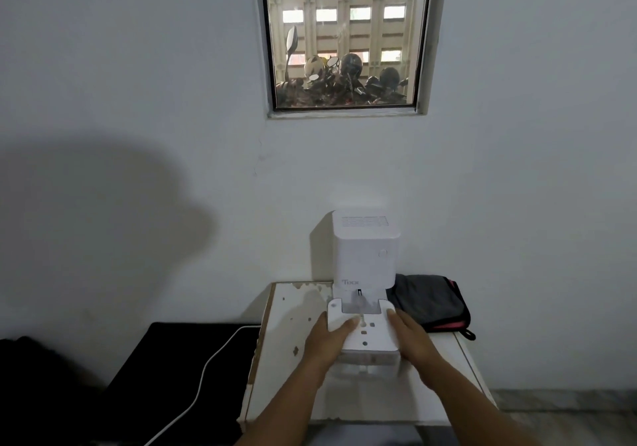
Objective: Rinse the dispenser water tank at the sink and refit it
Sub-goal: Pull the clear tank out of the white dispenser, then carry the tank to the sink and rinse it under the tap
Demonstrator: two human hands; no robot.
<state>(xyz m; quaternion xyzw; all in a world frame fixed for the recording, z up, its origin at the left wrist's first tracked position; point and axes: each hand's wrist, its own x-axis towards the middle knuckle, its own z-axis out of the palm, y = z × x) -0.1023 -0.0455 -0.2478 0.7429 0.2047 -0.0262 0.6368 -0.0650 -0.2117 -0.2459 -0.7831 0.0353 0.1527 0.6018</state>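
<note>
I see a pale wall (138, 101) filling most of the view, with a window (344, 39) high in the middle and what look like parked motorbikes behind the glass. Below it stands a small white table (286, 370) with chipped paint along its left edge, pushed against the wall. To its left lies a dark surface (165, 370) with a white cable (206, 366) running across it; I cannot tell what the cable feeds. At the back right of the table lies a dark pouch (431, 301) with a reddish trim.

The dispenser (363, 249) stands upright at the back of the table, a white box with a vent on top. In front of it, low down, is the water tank (362, 338), white-lidded with a clear body, sitting on the table and touching or just meeting the dispenser base.

My left hand (327, 338) rests on the tank's left side, fingers extended and laid over the lid corner. My right hand (412, 335) lies flat along the right side, fingers straight and pressed to the wall of the tank. Neither is curled round it.

No sink is in view, so I cannot see whether rinsing is done. My judgement: this is either the pull-out at the start or the push-in at the end, and I cannot tell which from here
</note>
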